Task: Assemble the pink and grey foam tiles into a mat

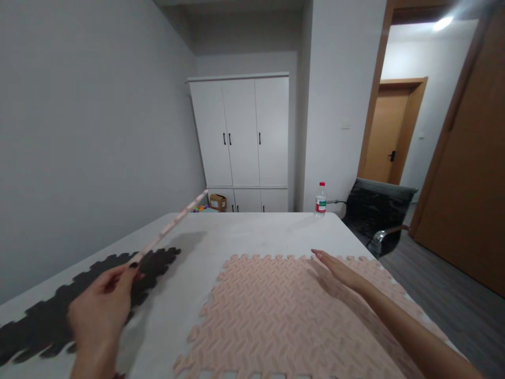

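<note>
My left hand (104, 300) is pinched on one end of a long, thin, pale pink foam strip (173, 223), which slants up and away over the table. Whether it is a narrow strip or a mat tile seen edge-on, I cannot tell. Beneath that hand lies a dark grey foam mat (43, 313) with toothed edges. A pink foam mat (260, 310) with a herringbone texture and interlocking teeth lies flat in front of me. Over its far right part, my right hand (335, 267) is stretched out with straight fingers and holds nothing.
The mats lie on a white table (252, 229). At its far right edge stands a water bottle (321, 200) with a red cap. Beyond the right side is a black chair (379, 210). A white cabinet (244, 131) and a cardboard box (218, 202) are behind the table.
</note>
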The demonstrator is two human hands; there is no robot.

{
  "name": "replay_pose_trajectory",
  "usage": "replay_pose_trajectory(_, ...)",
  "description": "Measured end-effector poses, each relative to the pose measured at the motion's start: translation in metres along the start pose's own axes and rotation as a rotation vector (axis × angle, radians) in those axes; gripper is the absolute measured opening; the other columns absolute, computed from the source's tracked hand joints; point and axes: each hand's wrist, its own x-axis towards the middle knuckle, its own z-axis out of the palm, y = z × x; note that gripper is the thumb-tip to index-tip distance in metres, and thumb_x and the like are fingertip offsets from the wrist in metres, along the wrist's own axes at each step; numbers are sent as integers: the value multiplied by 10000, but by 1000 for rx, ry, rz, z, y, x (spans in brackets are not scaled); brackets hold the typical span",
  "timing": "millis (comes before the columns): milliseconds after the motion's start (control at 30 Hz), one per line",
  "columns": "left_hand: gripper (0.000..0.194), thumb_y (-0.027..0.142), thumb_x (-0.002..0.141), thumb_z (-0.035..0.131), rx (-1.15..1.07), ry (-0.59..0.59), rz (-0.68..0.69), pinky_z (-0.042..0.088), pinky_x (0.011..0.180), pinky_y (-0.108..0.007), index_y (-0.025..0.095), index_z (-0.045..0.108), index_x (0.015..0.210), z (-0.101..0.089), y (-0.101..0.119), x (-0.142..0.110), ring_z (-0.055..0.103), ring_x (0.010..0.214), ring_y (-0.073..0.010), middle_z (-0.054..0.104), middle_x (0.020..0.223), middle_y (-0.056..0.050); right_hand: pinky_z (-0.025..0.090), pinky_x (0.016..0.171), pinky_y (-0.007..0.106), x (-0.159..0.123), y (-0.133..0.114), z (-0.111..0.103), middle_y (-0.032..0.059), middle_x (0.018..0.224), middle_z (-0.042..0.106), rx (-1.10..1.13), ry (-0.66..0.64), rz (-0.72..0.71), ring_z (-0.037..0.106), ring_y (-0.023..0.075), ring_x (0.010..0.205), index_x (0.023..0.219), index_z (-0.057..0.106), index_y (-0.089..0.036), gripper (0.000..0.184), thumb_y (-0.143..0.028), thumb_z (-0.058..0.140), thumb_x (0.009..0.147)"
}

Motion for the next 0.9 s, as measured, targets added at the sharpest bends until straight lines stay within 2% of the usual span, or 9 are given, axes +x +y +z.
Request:
replay_pose_trajectory(33,431,543,823,396,-220,-37,57,479,613,-310,206,590,1008,8,30,-3,621,754,-211,652,803,-1,286,1075,433,3,3,-11,88,1450,335,72,28,17,355,217,1301,1376,379,-204,725,-673,182,859)
replay_pose_trajectory(67,420,534,817,416,-308,-119,130,490,655,-306,195,594,989,20,59,-7,626,750,-195,656,793,1,330,1046,427,5,6,-22,96,1446,342,160,56,37,385,218,1282,1383,362,-210,708,-659,168,869)
replay_pose_trajectory(200,343,460,828,450,-448,-396,415,485,772,-263,176,606,940,92,161,-39,621,798,-144,673,885,-8,416,959,434,8,24,-77,155,1407,389,586,237,106,484,232,1200,1425,214,-203,707,-642,156,875)
replay_pose_trajectory(267,297,404,862,438,-456,-532,551,478,801,-255,178,606,955,133,199,-61,611,844,-131,670,946,-15,435,923,467,7,39,-105,174,1395,399,737,358,108,513,247,1168,1436,119,-203,732,-657,140,862)
replay_pose_trajectory(367,229,347,883,483,-400,-727,722,480,840,-319,171,605,965,188,238,-100,601,896,-139,651,987,-26,477,854,460,4,70,-135,170,1339,468,612,527,201,555,238,1114,1429,78,-210,694,-624,117,873)
replay_pose_trajectory(467,256,363,866,540,-278,-865,838,497,824,-395,151,592,1001,227,255,-139,598,909,-168,625,1011,-46,504,803,432,1,105,-140,183,1286,507,341,614,365,573,251,1081,1396,220,-169,649,-550,261,872)
replay_pose_trajectory(600,287,365,866,542,-103,-927,933,506,812,-396,158,570,1063,257,257,-173,591,923,-175,602,1065,-56,487,831,444,-1,144,-123,196,1167,579,129,635,415,589,285,1031,1322,385,-95,636,-446,405,791)
replay_pose_trajectory(767,290,363,864,543,55,-883,1028,484,856,-427,158,569,1067,271,257,-183,574,980,-193,592,1096,-61,379,979,434,1,167,-111,139,1270,537,-133,644,339,493,277,1170,1309,442,-125,635,-402,426,737)
replay_pose_trajectory(900,291,366,862,544,143,-849,1077,462,889,-447,156,573,1061,272,259,-183,560,1016,-203,587,1112,-65,375,978,400,4,175,-108,131,1247,561,-281,601,324,518,276,1137,1231,528,-119,578,-409,429,740)
